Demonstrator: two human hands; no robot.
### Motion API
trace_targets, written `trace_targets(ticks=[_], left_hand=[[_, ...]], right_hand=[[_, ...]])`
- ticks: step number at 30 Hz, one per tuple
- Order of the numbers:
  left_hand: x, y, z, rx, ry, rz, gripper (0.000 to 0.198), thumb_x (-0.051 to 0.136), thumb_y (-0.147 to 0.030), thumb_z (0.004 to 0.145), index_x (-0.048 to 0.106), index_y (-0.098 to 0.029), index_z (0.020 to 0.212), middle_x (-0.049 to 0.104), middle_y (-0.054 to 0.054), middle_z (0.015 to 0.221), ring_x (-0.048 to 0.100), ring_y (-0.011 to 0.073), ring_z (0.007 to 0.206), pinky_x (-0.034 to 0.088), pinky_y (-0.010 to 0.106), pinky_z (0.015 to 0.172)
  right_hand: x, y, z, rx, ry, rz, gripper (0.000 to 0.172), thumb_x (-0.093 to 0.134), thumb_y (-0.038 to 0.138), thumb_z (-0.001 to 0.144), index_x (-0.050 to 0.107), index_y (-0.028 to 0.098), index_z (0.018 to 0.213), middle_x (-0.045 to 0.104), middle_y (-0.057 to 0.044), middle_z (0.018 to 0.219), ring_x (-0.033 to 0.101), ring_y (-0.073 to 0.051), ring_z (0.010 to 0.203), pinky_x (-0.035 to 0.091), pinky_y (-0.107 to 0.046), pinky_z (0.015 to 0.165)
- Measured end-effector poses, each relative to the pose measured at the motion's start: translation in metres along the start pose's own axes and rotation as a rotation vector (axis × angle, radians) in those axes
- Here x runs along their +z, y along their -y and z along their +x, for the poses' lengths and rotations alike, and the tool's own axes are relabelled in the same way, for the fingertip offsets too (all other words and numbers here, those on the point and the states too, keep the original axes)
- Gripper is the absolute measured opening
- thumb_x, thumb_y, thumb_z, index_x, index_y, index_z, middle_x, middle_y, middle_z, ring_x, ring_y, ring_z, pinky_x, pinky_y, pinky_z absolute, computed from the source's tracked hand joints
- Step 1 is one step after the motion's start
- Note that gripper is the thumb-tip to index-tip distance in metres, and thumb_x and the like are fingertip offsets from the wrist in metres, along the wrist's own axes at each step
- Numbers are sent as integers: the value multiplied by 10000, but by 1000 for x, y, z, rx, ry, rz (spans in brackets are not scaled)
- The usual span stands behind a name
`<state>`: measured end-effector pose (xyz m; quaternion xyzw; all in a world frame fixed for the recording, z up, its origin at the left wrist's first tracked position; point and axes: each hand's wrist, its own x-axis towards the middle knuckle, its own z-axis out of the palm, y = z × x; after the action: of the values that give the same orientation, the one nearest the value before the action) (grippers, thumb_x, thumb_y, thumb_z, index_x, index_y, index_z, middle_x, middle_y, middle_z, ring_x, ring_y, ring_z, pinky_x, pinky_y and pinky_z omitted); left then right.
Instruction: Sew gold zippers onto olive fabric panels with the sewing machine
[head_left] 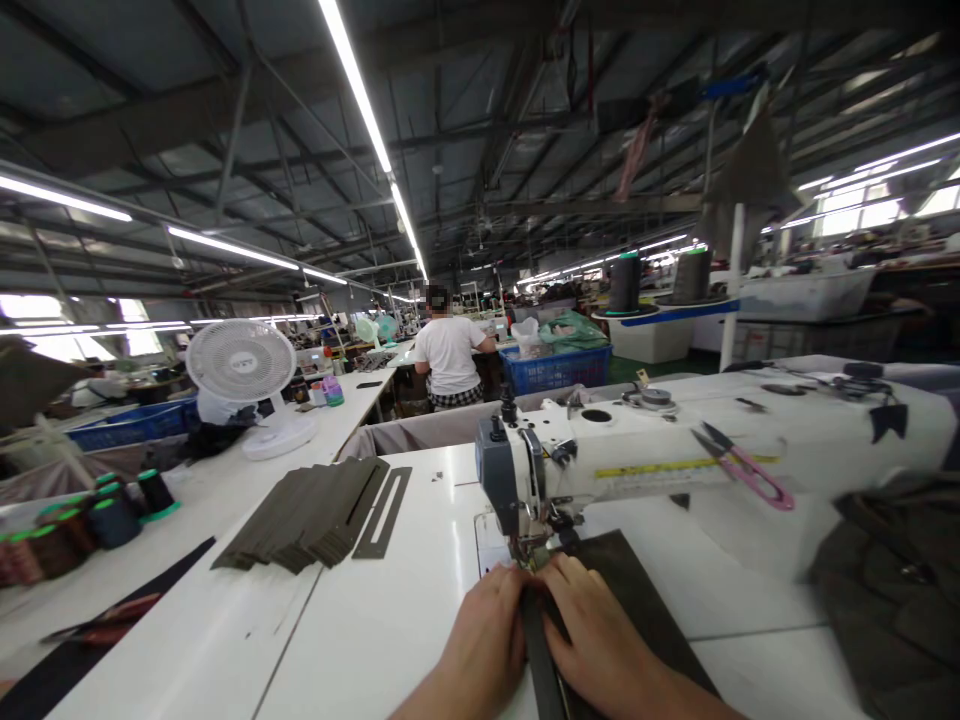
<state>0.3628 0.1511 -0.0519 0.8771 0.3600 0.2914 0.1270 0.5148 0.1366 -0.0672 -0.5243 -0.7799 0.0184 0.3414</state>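
Note:
A white sewing machine stands on the white table, its needle area just beyond my fingertips. My left hand lies at the left edge of a dark strip, fingers pressed together near the presser foot. On the strip's other side, my right hand has its fingers curled onto the strip, close to the left fingertips. The strip runs between both hands toward the needle. Under and beyond my right hand lies a larger dark olive panel. The fingertips partly hide the material at the needle.
Left of the machine lie fanned dark pieces and a slotted piece. A white fan, thread spools and scissors on the machine are in view. A person in a white shirt is farther off.

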Motion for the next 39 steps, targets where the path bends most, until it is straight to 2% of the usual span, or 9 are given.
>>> trace_targets(ticks=[5, 9, 12, 16, 20, 24, 31, 35, 39], left_hand=[[-2, -2, -1, -44, -11, -10, 248, 357, -114, 838, 458, -174, 1057, 598, 87, 977, 577, 205, 911, 472, 349, 812], [-4, -3, -1, -23, -15, -3, 256, 359, -92, 820, 465, -174, 1038, 604, 83, 968, 580, 199, 906, 475, 342, 810], [-4, -3, 0, 6, -13, -4, 315, 360, -60, 787, 479, -170, 1058, 602, 89, 998, 572, 198, 924, 473, 348, 830], [-2, -1, 1, 34, -14, 48, 349, 391, -61, 756, 537, -158, 1059, 593, 107, 1058, 562, 213, 971, 467, 367, 861], [-5, -6, 0, 68, 23, 148, 387, 432, -45, 701, 594, -184, 1024, 605, 85, 1052, 560, 217, 998, 441, 395, 914], [-8, -13, -8, 130, 84, 238, 351, 472, -65, 702, 608, -187, 1001, 612, 77, 1090, 549, 224, 1050, 375, 450, 988], [-6, -20, -19, 129, 65, 263, 331, 459, -76, 755, 607, -169, 1036, 599, 94, 1143, 546, 234, 1074, 448, 435, 936], [-4, -18, -18, 123, 55, 258, 319, 460, -75, 755, 623, -153, 1018, 605, 101, 1134, 554, 243, 1062, 461, 445, 920], [-4, -17, -18, 140, 56, 281, 315, 467, -72, 749, 627, -154, 1008, 608, 100, 1129, 557, 248, 1057, 460, 453, 920]], right_hand=[[-1, 2, 3, 35, 33, -45, 211, 492, 84, 717, 580, 187, 878, 598, -82, 914, 533, -260, 874, 409, -374, 726], [5, 5, 8, 117, 64, -144, 259, 424, 16, 733, 586, 156, 878, 609, -106, 885, 557, -260, 840, 421, -382, 706], [8, 5, 9, 125, 31, -173, 288, 391, -5, 745, 582, 152, 893, 603, -112, 892, 558, -255, 843, 431, -378, 707], [5, 0, 1, 15, -26, -119, 224, 408, 20, 761, 553, 176, 831, 577, -82, 880, 542, -232, 827, 438, -356, 708], [-6, -7, -9, -141, -56, -143, 124, 463, 70, 768, 498, 185, 735, 555, -49, 776, 534, -217, 755, 442, -372, 724], [-19, -9, -18, -280, -16, -184, 122, 478, 72, 779, 490, 191, 760, 548, -28, 747, 527, -201, 720, 451, -353, 713], [-32, -9, -29, -401, 81, -367, 166, 435, 27, 809, 551, 145, 792, 544, -71, 801, 496, -211, 750, 440, -344, 680], [-38, -8, -26, -442, 119, -455, 154, 476, 41, 796, 576, 107, 894, 556, -81, 819, 498, -223, 754, 444, -350, 650], [-41, -10, -16, -516, 160, -492, 135, 480, 28, 781, 573, 126, 769, 547, -66, 769, 495, -215, 719, 441, -336, 606]])
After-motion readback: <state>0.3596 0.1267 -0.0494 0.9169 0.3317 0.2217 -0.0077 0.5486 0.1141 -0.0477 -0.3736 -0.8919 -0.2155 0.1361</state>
